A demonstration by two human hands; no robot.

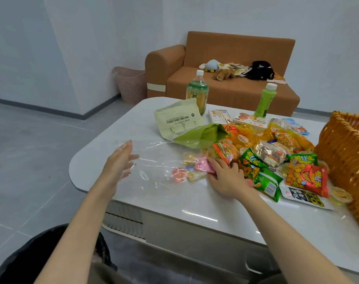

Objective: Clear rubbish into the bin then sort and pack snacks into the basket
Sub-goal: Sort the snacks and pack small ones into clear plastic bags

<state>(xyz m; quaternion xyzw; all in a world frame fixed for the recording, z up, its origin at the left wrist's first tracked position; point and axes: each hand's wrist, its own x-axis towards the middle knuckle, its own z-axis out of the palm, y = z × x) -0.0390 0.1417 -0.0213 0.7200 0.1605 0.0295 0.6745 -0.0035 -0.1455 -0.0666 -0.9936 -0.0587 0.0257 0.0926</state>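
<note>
**Inspector:** State of the left hand [121, 162]?

**Assistant:** Released. The fingers are straight and spread at the left end of the clear film [154, 158]. I cannot tell whether it touches the film.

**Inspector:** And the right hand [225, 179]?

**Assistant:** Palm down on the surface [174, 210], fingers curled onto the pink packet [202, 167] and grasping its right edge. The packet lies under the film's right part, beside small orange and yellow sweets.

**Inspector:** Location of the snacks?

**Assistant:** The snack heap [262, 148] sits right of that hand – green, red and yellow packets overlapping, some touching the basket [346, 148]. The basket is wicker and stands at the surface's right edge.

**Inspector:** The bin?

**Assistant:** The bin [31, 259] is black-lined and on the floor at lower left, below the left forearm.

**Inspector:** Other items?

**Assistant:** A pale green pouch [178, 119] lies flat behind the film. A large bottle [197, 93] and a small bottle [264, 101] stand upright at the far edge – well apart
</note>
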